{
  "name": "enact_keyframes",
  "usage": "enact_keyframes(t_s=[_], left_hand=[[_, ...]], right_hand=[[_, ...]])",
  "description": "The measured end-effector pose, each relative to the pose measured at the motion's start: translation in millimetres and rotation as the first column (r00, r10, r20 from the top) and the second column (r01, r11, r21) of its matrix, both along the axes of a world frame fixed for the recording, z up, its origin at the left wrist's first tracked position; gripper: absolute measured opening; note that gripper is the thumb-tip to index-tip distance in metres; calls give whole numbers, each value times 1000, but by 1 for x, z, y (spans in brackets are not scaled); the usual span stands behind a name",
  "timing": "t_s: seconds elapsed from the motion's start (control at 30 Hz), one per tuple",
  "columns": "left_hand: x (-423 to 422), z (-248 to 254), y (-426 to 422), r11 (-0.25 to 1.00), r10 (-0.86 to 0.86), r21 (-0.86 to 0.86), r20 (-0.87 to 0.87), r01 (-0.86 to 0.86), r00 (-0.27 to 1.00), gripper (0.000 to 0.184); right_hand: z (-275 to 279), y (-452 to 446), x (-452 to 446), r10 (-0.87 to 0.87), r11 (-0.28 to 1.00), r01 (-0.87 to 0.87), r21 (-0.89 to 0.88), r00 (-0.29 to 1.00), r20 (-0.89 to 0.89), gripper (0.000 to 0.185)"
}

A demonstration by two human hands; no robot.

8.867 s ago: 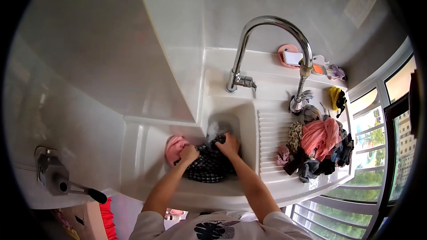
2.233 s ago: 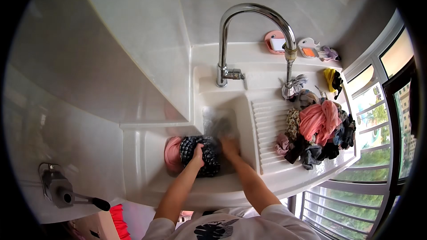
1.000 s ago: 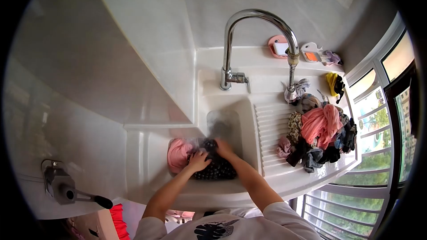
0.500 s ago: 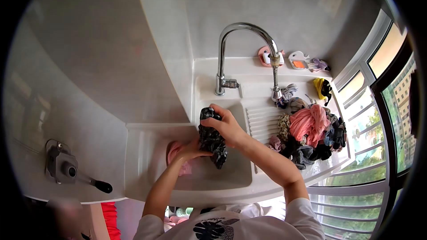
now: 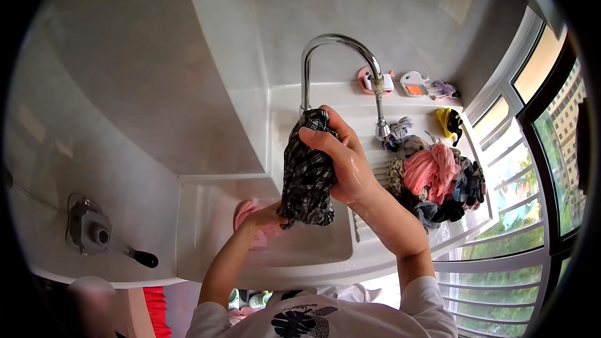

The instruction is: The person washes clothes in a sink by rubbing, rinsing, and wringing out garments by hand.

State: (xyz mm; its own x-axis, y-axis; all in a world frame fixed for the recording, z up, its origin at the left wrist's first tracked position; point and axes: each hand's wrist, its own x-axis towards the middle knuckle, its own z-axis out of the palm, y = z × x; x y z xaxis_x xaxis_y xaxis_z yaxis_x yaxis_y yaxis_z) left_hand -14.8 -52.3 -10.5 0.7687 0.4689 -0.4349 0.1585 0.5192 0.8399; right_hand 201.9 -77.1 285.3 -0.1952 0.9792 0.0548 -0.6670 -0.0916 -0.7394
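Note:
A black-and-white checked cloth garment (image 5: 307,178), dark and crumpled, hangs over the sink basin (image 5: 313,247). My right hand (image 5: 349,163) is closed on its upper end, with the thumb across the front. At the lower left corner, my left hand (image 5: 266,216) grips the fabric; the fingertips are partly hidden behind it. A pink cloth (image 5: 250,238) lies in the basin beneath my left hand. The chrome faucet (image 5: 341,39) arches behind the garment, and its base is hidden by it.
On the ribbed washboard side to the right sits a heap of clothes, with a pink garment (image 5: 432,169) on top. A yellow-and-black cloth (image 5: 447,122) lies behind it. Soap dishes (image 5: 413,84) stand on the back ledge. A grey lever device (image 5: 91,228) is at the left.
The checked garment has been raised toward the camera and spreads out wider. My right hand has moved up with it, while my left hand stays low at its bottom edge.

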Motion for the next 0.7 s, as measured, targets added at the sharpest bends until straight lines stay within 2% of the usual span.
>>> enact_keyframes(t_s=[0.03,0.1,0.17,0.2,0.23,0.27,0.3,0.33,0.4,0.43,0.47,0.5,0.53,0.6,0.63,0.67,0.7], left_hand=[[-9,-9,0,999,21,-45,3,-20,1000,84],[-16,-23,-6,994,47,-95,7,-46,999,82],[-21,-30,-11,961,246,-180,222,-209,943,72],[-24,-32,-10,958,254,-190,220,-214,942,72],[-27,-32,-5,931,326,-226,170,-285,930,64],[-29,-34,-4,899,392,-259,114,-353,913,55],[-27,-41,-6,896,395,-267,112,-356,912,55],[-22,-51,-8,914,403,22,59,-404,913,58],[-7,-76,-12,866,416,305,3,-397,909,62],[5,-93,-15,746,618,478,-236,-464,750,66],[11,-115,-19,613,778,653,-400,-446,484,71],[4,-157,-18,534,777,798,-334,-279,534,77],[3,-181,-19,568,763,782,-382,-257,522,75],[13,-156,-29,703,621,702,-529,-113,578,73],[16,-149,-32,709,616,696,-533,-113,580,73],[18,-143,-34,740,531,673,-583,-1,615,70],[18,-142,-33,757,440,643,-630,113,639,68]], right_hand=[[-7,3,2,-4,1000,4,-4,1000,1,16],[-35,14,9,-161,985,171,-38,970,183,20],[-84,25,22,-145,973,220,-62,802,579,26],[-126,31,29,-83,981,179,-79,746,661,30],[-188,39,36,-149,986,149,79,551,821,37],[-240,42,40,-51,994,105,9,413,909,38],[-260,34,36,-32,990,139,-5,259,965,32],[-291,35,33,-24,990,138,-12,258,966,32],[-354,41,25,8,979,202,-4,-19,1000,27],[-366,39,15,-92,980,163,113,-134,987,26],[-377,37,5,-192,969,107,223,-244,951,25],[-397,37,-4,-188,977,52,209,-267,945,32],[-391,33,-12,-11,998,56,23,-203,979,46],[-398,22,-27,102,985,154,-78,-153,983,58],[-406,17,-31,94,991,111,-69,-235,967,60],[-414,10,-33,101,991,109,-77,-235,967,60],[-422,2,-34,18,1000,-13,-24,-338,941,60]])
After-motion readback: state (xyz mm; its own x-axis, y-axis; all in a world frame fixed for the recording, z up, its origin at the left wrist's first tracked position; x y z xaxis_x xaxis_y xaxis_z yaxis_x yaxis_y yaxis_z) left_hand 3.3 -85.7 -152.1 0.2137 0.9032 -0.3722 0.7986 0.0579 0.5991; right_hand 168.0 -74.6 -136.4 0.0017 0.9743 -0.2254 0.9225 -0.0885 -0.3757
